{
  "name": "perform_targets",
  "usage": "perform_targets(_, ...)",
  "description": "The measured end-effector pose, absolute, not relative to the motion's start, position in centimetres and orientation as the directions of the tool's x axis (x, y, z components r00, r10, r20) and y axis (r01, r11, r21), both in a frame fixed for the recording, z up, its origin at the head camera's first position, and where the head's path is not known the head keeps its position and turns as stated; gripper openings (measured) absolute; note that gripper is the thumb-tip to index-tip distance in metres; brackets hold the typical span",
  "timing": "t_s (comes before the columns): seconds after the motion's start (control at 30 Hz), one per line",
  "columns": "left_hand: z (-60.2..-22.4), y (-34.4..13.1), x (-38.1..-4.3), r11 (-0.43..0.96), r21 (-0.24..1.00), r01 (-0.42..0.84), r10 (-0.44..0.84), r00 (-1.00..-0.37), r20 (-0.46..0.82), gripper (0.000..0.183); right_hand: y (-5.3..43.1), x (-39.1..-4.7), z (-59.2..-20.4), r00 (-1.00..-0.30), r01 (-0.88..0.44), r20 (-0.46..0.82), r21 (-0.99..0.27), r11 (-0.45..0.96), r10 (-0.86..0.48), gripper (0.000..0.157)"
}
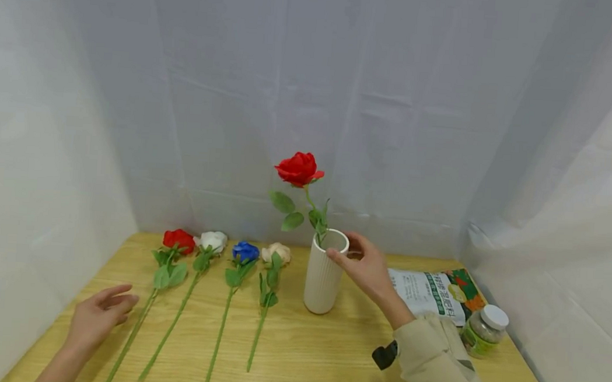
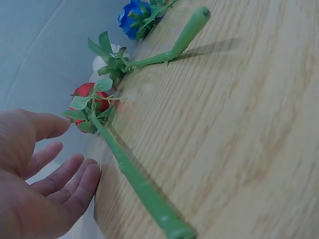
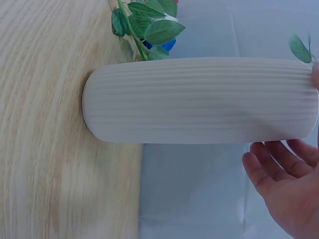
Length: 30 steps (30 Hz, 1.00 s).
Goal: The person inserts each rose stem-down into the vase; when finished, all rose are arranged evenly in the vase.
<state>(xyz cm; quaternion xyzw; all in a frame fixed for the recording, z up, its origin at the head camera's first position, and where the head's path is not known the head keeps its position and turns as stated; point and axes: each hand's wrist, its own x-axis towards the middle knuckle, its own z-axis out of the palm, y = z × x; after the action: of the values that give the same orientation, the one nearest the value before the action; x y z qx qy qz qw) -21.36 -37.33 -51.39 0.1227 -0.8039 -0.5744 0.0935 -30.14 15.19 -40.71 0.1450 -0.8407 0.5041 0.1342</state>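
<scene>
A white ribbed vase [image 1: 322, 282] stands upright on the table, holding one red rose [image 1: 299, 169] that leans left out of its mouth. My right hand [image 1: 367, 268] grips the vase near its rim, thumb at the front and fingers along the right side. In the right wrist view the fingertips [image 3: 255, 162] are against the ribbed wall [image 3: 199, 102]. Over the table's left side, my left hand [image 1: 99, 316] has relaxed fingers and holds nothing. Nearest to it lies a second red rose [image 1: 179, 239], its green stem [image 2: 134, 174] pointing toward me.
Right of that rose lie a white rose [image 1: 212, 241], a blue rose [image 1: 245, 251] and a cream rose [image 1: 276, 252], blooms at the back. A printed packet [image 1: 436, 292] and a white-lidded jar [image 1: 485, 330] are at the right. White sheeting [image 1: 369, 101] encloses the wooden table [image 1: 296, 354].
</scene>
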Motion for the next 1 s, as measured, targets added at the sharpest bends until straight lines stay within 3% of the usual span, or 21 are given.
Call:
perform_targets(0.07,-51.3,-37.3,-21.5,0.324,0.939,-0.113,-0.308,-0.951,-0.009,0.063,15.2,-30.1,-40.7,-0.925,-0.377,0.357,-0.815,0.440,-0.131,0.064)
perform_targets(0.2,-50.9,-37.1,-21.6,0.339,0.930,-0.140,-0.299,-0.954,-0.035,0.069,15.3,-29.8,-40.5,-0.930,-0.368,0.335,-0.826,0.428,-0.152,0.067)
perform_targets(0.6,-50.3,-36.4,-21.9,0.562,0.821,-0.103,-0.185,-0.983,0.004,0.064,15.3,-29.9,-40.5,-0.920,-0.391,0.345,-0.832,0.394,-0.186,0.068)
perform_targets(1.0,-50.2,-36.2,-22.3,0.564,0.818,-0.115,-0.133,-0.990,-0.047,0.064,15.2,-29.9,-40.5,-0.928,-0.372,0.326,-0.831,0.413,-0.181,0.064)
